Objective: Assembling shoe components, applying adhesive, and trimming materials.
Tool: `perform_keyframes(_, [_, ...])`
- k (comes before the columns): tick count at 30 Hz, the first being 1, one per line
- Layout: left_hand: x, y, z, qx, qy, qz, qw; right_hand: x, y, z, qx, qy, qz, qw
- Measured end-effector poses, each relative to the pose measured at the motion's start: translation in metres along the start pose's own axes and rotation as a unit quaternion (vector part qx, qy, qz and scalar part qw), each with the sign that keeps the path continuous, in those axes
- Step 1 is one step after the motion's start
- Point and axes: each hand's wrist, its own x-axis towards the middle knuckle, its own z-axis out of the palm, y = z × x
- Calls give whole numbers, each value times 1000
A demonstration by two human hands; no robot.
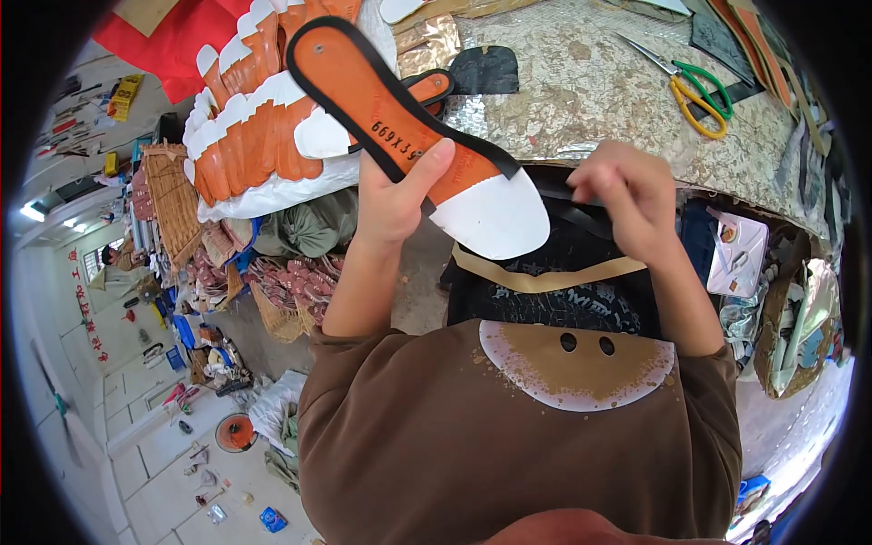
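Observation:
My left hand (395, 200) grips a shoe insole (495, 213) around its middle, thumb on top. The insole is orange-brown with a white toe part, and a black strip edges its heel and sides up to the white part. The heel points up and left, the toe toward my lap. To the right of the toe, apart from it, hangs my right hand (631, 195) with curled fingers, slightly blurred; whatever they pinch is hidden. Behind the held insole lies another edged insole (427, 87). Several orange insoles with white toes (263, 150) lie in overlapping rows at the left.
Scissors (686, 86) with green and yellow handles lie on the worn worktable (581, 100). A black curved piece (486, 71) rests near the table's middle. Black material and a tan strip (545, 277) cover my lap. Bundles of patterned pieces (295, 286) sit below the table at left.

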Motion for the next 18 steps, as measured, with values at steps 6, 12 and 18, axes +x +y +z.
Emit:
perform_keyframes(6, [-2,1,18,51,3,43,998,16,1,27,-77,-68,147,984])
perform_keyframes(12, [-18,-33,12,97,-18,-3,995,4,13,39,134,-91,172,972])
perform_keyframes(18, [3,-14,27,-279,-31,-74,957,-5,30,55,15,-55,156,986])
